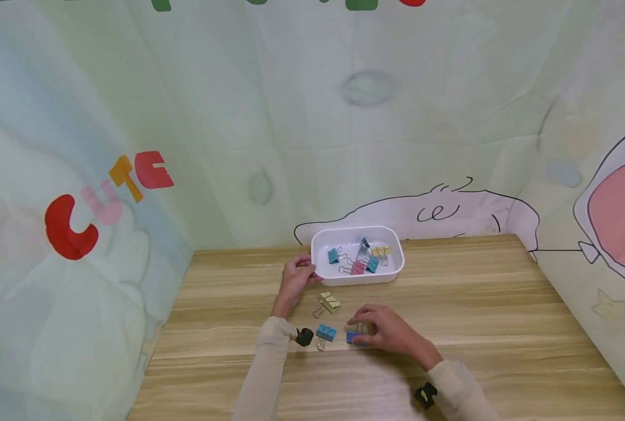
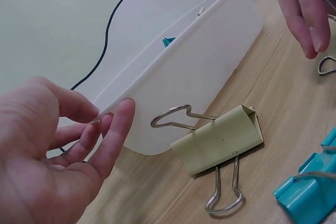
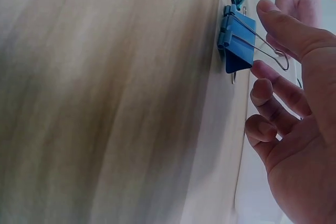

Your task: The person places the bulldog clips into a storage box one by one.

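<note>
My left hand [image 1: 295, 277] pinches the left rim of a white plastic tray [image 1: 354, 280], thumb on top and fingers against the outside wall in the left wrist view. My right hand [image 1: 388, 328] hovers around a blue binder clip [image 3: 240, 43] on the table, thumb and fingers spread on either side of its wire handles; no firm hold shows. A pale yellow binder clip [image 2: 220, 140] lies between the tray and my left wrist. Beside the blue one lies a teal binder clip [image 1: 325, 332].
Inside the tray sit several binder clips, among them a pink clip [image 1: 358, 267], a yellow clip [image 1: 381, 251] and a teal clip [image 1: 334, 256]. The wooden table [image 1: 480, 304] ends at a printed curtain [image 1: 228, 146] behind the tray.
</note>
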Action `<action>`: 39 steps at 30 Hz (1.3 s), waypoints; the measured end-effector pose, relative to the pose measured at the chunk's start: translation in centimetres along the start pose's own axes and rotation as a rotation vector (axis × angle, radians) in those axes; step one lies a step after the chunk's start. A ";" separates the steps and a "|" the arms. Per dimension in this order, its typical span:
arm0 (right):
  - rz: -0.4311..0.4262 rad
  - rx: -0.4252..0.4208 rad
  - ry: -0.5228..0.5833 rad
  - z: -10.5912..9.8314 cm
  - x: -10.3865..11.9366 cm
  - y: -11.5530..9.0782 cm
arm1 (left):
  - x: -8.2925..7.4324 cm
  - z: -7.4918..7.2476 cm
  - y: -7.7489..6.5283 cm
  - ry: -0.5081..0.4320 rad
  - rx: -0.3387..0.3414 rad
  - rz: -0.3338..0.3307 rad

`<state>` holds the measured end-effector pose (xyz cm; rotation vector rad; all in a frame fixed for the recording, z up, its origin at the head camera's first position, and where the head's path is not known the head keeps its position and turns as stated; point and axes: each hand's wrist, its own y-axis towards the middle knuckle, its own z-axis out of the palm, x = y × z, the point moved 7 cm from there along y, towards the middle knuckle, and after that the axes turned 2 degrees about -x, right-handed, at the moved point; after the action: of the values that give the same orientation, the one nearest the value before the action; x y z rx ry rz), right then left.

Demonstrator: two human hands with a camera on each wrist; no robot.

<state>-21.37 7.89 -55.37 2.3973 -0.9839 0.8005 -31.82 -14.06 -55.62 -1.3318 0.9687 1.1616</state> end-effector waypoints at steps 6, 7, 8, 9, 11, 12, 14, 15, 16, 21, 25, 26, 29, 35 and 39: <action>-0.011 0.006 -0.026 0.5 0.0 -0.3 | 0.0 -0.1 0.0 0.008 -0.002 -0.002; -0.014 0.006 -0.032 0.5 -0.1 -0.4 | 0.0 -0.1 0.0 0.008 -0.005 -0.001; -0.016 0.007 -0.039 0.6 -0.1 -0.4 | 0.1 -0.1 0.0 0.007 -0.009 0.000; -0.018 0.009 -0.048 0.7 -0.1 -0.4 | 0.0 -0.1 -0.1 0.008 -0.014 0.001; -0.023 0.012 -0.068 0.8 -0.1 -0.5 | 0.0 -0.1 -0.1 0.010 -0.022 0.005; -0.025 0.014 -0.078 0.9 -0.2 -0.5 | 0.0 0.0 -0.2 0.009 -0.024 0.008; -0.027 0.016 -0.090 1.0 -0.3 -0.6 | 0.0 0.0 -0.2 0.007 -0.024 0.016; -0.028 0.017 -0.097 1.1 -0.3 -0.6 | 0.0 0.1 -0.2 0.005 -0.023 0.018; -0.030 0.017 -0.103 1.2 -0.3 -0.6 | 0.0 0.1 -0.2 0.004 -0.023 0.021; -0.038 0.008 -0.114 1.4 -0.3 -0.7 | -0.1 0.1 -0.2 -0.005 -0.022 0.025; -0.038 -0.010 -0.111 1.5 -0.1 -0.8 | -0.2 0.1 -0.2 -0.007 -0.021 0.020; -0.037 -0.015 -0.109 1.5 0.0 -0.9 | -0.2 0.1 -0.2 -0.008 -0.021 0.020; -0.047 -0.035 -0.121 1.5 0.1 -0.9 | -0.3 0.1 -0.2 -0.009 -0.021 0.019; -0.040 -0.061 -0.142 1.5 0.3 -1.0 | -0.1 0.1 -0.1 -0.003 -0.023 0.019; -0.044 -0.076 -0.162 1.5 0.3 -1.0 | -0.1 0.1 -0.2 -0.006 -0.021 0.020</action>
<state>-19.94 7.57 -56.49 2.4394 -1.0003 0.5499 -31.65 -13.99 -55.51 -1.3376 0.9700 1.1932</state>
